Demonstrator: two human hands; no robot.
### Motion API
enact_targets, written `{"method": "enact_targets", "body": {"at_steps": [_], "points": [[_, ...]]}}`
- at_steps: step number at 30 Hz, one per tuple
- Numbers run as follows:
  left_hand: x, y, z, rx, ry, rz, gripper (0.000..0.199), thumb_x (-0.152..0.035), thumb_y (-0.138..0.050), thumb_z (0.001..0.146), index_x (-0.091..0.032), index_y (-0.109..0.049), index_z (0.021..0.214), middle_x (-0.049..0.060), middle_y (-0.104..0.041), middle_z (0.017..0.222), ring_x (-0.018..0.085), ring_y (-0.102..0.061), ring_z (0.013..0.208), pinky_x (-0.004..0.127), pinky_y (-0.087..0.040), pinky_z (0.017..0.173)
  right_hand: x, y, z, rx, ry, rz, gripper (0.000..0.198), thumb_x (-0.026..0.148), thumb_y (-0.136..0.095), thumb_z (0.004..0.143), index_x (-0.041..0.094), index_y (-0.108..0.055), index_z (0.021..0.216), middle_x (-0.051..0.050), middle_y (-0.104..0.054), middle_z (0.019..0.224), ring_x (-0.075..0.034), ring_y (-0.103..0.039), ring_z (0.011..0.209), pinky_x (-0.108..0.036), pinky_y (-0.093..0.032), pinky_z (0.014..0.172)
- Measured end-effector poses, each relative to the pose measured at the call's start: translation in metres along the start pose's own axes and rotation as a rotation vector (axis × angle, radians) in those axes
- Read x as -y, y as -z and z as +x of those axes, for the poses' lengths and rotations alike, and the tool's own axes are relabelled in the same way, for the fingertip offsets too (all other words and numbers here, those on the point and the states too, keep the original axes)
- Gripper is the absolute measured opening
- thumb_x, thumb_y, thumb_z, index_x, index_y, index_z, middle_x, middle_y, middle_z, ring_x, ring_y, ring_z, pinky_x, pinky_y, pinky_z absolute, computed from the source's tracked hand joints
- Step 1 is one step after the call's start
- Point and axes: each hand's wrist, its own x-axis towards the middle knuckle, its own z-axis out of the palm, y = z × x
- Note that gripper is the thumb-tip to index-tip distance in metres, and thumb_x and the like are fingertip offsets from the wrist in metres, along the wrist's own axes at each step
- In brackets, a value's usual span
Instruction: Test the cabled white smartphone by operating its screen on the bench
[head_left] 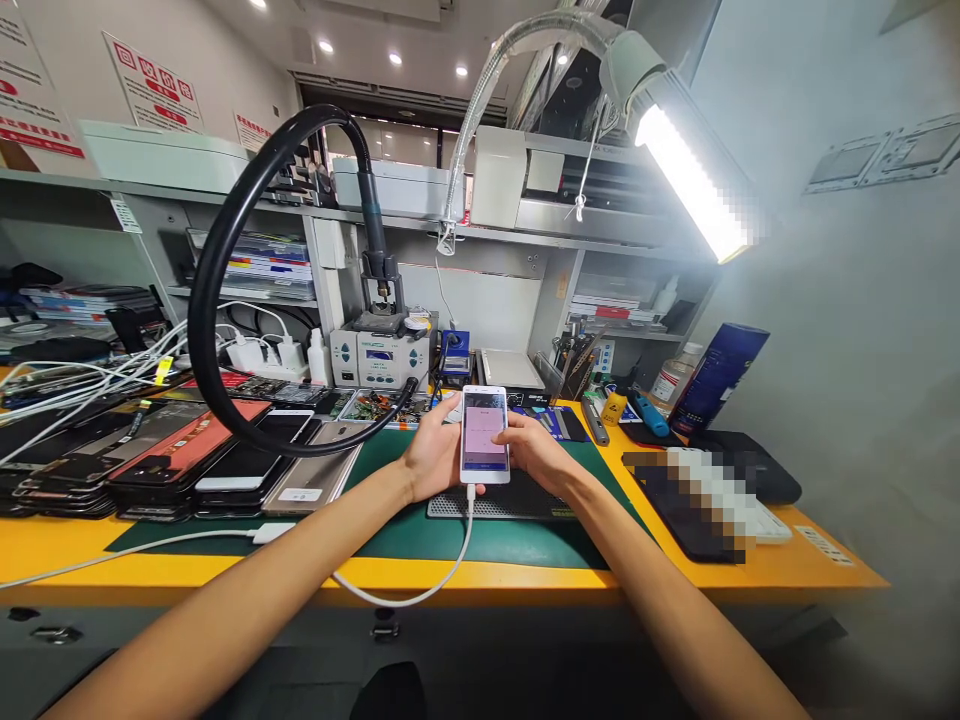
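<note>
We have the slim white smartphone with a lit, pinkish screen (482, 432) near the centre of our view, raised upright above a flat dark-green work mat (540, 548). Our left hand (433, 452) grasps it at its nine o'clock edge. Our right hand (540, 455) is at its three o'clock edge, one digit touching the screen; we cannot tell whether the fingers behind close on the back.

From the phone's six o'clock end a thin white charging cable (450, 572) hangs down, curves toward seven o'clock and passes behind our left forearm. Just under our hands, a dark perforated flat plate (444, 504) lies on the mat.

Taking the phone as the dial's centre, we see at nine o'clock piles of flat black, grey and reddish phones (187, 450). At ten o'clock stands a grey box-shaped bench station with a small blue display (375, 358), and a thick black rubber hose (202, 270) loops out to its left. A small yellow bottle (613, 406) stands near three o'clock on the yellow-orange tabletop (836, 578). Between one and two o'clock, a bright white bar-shaped lamp (686, 175) shines from a bent, flexible neck.
</note>
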Motion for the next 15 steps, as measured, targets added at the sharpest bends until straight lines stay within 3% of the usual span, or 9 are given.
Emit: {"method": "enact_targets", "body": {"at_steps": [15], "points": [[-0.0009, -0.0023, -0.0006, -0.009, -0.006, 0.011, 0.078, -0.07, -0.026, 0.095, -0.009, -0.06, 0.131, 0.022, -0.07, 0.105, 0.035, -0.069, 0.083, 0.04, -0.055, 0.053, 0.0019, -0.0007, -0.0022, 0.027, 0.026, 0.015, 0.039, 0.018, -0.064, 0.062, 0.021, -0.066, 0.1, -0.003, -0.073, 0.094, -0.019, -0.065, 0.077, -0.028, -0.046, 0.06]]}}
